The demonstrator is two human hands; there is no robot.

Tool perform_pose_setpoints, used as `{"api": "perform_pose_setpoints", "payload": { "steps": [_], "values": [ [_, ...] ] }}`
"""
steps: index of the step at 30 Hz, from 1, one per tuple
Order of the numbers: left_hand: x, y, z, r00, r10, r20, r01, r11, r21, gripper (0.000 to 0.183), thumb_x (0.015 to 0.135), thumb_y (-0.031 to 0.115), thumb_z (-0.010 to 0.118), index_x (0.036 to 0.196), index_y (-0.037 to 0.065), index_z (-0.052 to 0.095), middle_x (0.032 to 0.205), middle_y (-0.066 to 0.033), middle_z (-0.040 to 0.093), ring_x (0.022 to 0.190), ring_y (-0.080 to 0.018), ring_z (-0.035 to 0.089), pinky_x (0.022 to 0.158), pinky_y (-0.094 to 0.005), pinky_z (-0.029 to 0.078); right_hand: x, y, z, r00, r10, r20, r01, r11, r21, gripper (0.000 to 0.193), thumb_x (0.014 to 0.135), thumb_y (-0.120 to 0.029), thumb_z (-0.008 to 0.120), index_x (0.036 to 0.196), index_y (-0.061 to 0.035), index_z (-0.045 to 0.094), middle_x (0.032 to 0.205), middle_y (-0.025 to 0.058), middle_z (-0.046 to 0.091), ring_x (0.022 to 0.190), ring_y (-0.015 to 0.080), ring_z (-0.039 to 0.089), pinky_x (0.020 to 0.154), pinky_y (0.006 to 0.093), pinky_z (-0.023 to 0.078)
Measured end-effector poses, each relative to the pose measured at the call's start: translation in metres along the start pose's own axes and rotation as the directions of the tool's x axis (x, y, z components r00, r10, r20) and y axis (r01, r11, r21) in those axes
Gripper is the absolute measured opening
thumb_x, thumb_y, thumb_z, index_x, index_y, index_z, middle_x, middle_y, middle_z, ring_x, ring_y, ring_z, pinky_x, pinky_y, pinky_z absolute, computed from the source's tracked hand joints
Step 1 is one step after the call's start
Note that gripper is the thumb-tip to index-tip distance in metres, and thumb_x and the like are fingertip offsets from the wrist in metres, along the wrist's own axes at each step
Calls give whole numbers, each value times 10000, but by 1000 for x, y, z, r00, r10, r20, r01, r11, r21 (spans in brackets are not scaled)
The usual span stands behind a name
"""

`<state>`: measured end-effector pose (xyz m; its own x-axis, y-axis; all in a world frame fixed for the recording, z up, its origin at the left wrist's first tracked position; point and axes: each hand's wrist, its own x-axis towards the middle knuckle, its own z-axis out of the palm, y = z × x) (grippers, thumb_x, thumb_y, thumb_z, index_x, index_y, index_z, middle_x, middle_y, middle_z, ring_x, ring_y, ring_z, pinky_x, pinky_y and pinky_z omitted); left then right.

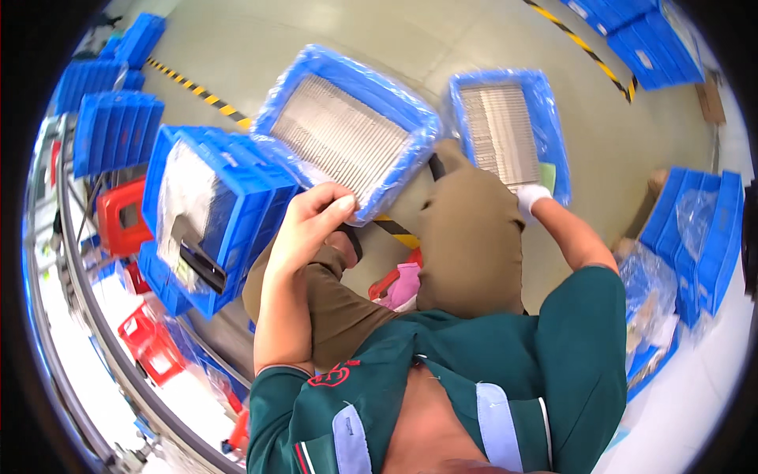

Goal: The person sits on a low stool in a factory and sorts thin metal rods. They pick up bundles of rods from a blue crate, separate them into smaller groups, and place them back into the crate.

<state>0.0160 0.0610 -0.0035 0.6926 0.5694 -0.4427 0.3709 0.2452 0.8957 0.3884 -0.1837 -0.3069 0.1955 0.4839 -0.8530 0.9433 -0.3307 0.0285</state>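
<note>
A: Nearest the lens is the green shirt (489,371), then brown-trousered knees (470,237).

B: And the hands?

A: The left hand (312,221) pinches the near corner of a plastic-wrapped blue tray (347,130) full of thin metal parts. Right of that tray, the white-gloved right hand (530,197) touches a second wrapped tray (505,130); its grip I cannot tell. Left of the first tray stands a blue crate (221,205).

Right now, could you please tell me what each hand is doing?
Left hand: closed on the rim of the plastic-wrapped blue tray.
Right hand: in a white glove, at the second blue tray; grip cannot be told.
</note>
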Motion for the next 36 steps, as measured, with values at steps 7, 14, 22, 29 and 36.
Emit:
{"api": "perform_pose_setpoints", "payload": {
  "steps": [7, 14, 22, 29, 36],
  "values": [
    [-15, -6, -53, 933, 177, -312, -212, 974, -82, 264, 908, 293, 576, 862, 37, 619, 807, -21, 615, 716, -96, 560, 692, -248, 462, -58, 3, -18, 996, -7, -86, 11, 999, 51, 372, 821, -371, 501, 1022, -99, 656, 1037, 168, 645, 969, 359, 605, 802, 430, 484],
    [-13, 0, -67, 902, 195, -385, -323, 896, -303, 279, 896, 339, 591, 824, 71, 623, 750, 5, 602, 674, -77, 555, 644, -236, 446, -65, 43, 32, 946, 302, -117, -59, 515, 855, 452, 870, -459, 545, 923, -22, 647, 790, 88, 643, 713, 225, 601, 637, 353, 472],
    [-11, -12, -87, 855, 122, -504, -409, 757, -510, 263, 888, 341, 601, 841, 82, 613, 728, 4, 600, 620, -90, 557, 599, -241, 462, -198, -102, -187, 824, 215, -524, 521, 76, 850, 308, 909, -360, 554, 749, -97, 547, 570, -44, 437, 450, 65, 360, 409, 238, 287],
    [-14, -11, -96, 841, 149, -519, -485, 632, -604, 282, 881, 364, 610, 840, 84, 608, 711, 1, 595, 603, -104, 557, 566, -247, 470, -247, -241, -281, 456, 91, -885, 890, -74, 451, 188, 882, -213, 619, 860, -30, 579, 645, 2, 551, 526, 63, 456, 483, 218, 350],
    [-27, -4, -112, 766, 249, -593, -642, 340, -687, 278, 922, 337, 557, 903, 63, 601, 749, -10, 588, 668, -105, 558, 620, -263, 485, -214, -307, -278, 515, -152, -844, 853, 186, 487, 233, 880, -238, 617, 792, -24, 586, 594, 7, 529, 545, 77, 463, 513, 251, 383]
  ]
}}
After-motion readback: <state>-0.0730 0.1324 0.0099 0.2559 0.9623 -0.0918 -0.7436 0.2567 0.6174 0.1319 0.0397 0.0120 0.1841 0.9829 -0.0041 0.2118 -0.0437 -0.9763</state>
